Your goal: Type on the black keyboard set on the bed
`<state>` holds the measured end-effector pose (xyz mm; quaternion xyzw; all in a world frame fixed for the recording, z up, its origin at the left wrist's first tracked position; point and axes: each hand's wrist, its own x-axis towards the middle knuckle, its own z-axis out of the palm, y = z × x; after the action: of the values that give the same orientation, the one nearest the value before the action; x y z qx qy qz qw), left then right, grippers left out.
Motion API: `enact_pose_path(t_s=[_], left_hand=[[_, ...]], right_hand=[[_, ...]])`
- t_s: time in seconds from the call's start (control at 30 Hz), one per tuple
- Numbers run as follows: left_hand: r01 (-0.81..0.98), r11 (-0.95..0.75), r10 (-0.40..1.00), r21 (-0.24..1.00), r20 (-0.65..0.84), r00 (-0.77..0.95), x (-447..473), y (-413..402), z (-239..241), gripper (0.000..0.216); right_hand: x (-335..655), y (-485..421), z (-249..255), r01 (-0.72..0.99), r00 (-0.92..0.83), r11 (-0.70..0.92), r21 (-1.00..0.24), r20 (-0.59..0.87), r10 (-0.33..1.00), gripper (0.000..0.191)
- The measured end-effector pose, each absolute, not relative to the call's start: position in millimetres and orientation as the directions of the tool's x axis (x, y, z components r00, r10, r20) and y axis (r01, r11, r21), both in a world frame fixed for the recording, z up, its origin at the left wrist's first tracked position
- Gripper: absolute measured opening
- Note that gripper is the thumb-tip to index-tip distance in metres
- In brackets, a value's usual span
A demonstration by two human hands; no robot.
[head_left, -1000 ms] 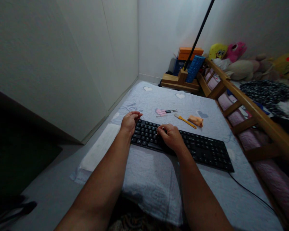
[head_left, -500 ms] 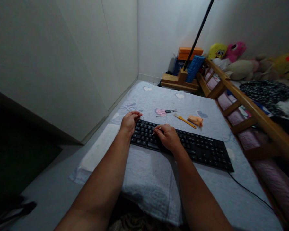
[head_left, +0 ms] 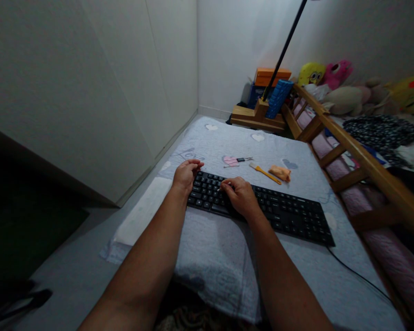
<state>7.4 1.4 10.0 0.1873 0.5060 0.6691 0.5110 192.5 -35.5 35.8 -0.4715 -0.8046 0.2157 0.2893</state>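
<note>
A black keyboard (head_left: 290, 214) lies at a slant on the cloth-covered surface. Beside its left end rests my left hand (head_left: 186, 175), fingers loosely stretched and nothing visible in them. Over the keys left of the middle, my right hand (head_left: 239, 195) is closed in a pinch on a thin cotton swab (head_left: 220, 189); only its whitish tip shows at the fingers. Beyond the keyboard lie a pair of tweezers (head_left: 244, 159), another swab (head_left: 232, 166), a yellow-handled brush (head_left: 267, 174) and a crumpled orange cloth (head_left: 279, 173).
A folded white cloth (head_left: 141, 211) is left of my left forearm. The keyboard's cable (head_left: 360, 273) runs off to the lower right. Along the right side stands a wooden bed rail (head_left: 362, 147); a lamp's wooden base (head_left: 258, 115) is at the back. A pale cabinet (head_left: 124, 92) rises left.
My right hand has shifted very slightly over the same keys. The left hand and the keyboard stay where they were.
</note>
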Motion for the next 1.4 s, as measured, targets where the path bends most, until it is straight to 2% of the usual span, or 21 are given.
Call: enact_pose_path(t_s=[0.33, 0.9, 1.4], left_hand=[[-0.498, 0.025, 0.876, 0.867, -0.26, -0.407, 6.5, 3.6, 7.8, 0.015], [-0.509, 0.024, 0.875, 0.86, -0.264, -0.405, 6.1, 3.8, 7.2, 0.015], [-0.503, 0.023, 0.878, 0.864, -0.258, -0.404, 5.7, 3.4, 7.3, 0.016]], right_hand=[[192.3, -31.7, 28.8, 0.635, -0.361, 0.474, -0.61, 0.309, 0.88, 0.017], [191.6, -34.8, 31.1, 0.609, -0.412, 0.502, -0.615, 0.295, 0.862, 0.019], [192.0, -31.8, 26.8, 0.639, -0.341, 0.46, -0.617, 0.309, 0.888, 0.018]])
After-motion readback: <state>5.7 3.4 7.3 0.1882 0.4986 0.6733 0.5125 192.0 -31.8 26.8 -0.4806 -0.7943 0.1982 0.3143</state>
